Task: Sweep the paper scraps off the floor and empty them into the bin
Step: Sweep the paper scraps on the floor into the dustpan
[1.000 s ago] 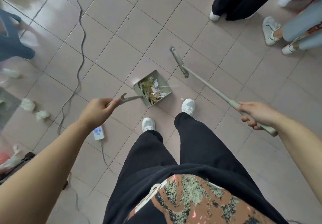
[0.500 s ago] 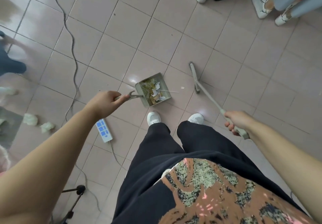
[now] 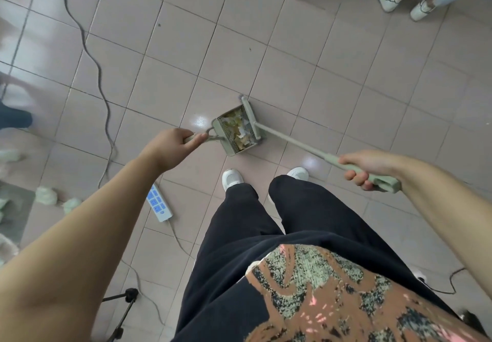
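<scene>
Resting in the dustpan (image 3: 225,134), paper scraps (image 3: 241,136) lie near the left hand (image 3: 170,147).

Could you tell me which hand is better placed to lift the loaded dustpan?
Left. The left hand grips the dustpan by its handle; the right hand holds the broom, its head at the pan's open edge.

The person wears loose black trousers (image 3: 239,237), white shoes (image 3: 232,179) with rounded toes, and a top (image 3: 332,296) printed in swirling brown, pale green and black patches with pink flecks. Both forearms (image 3: 80,235) are bare.
</scene>
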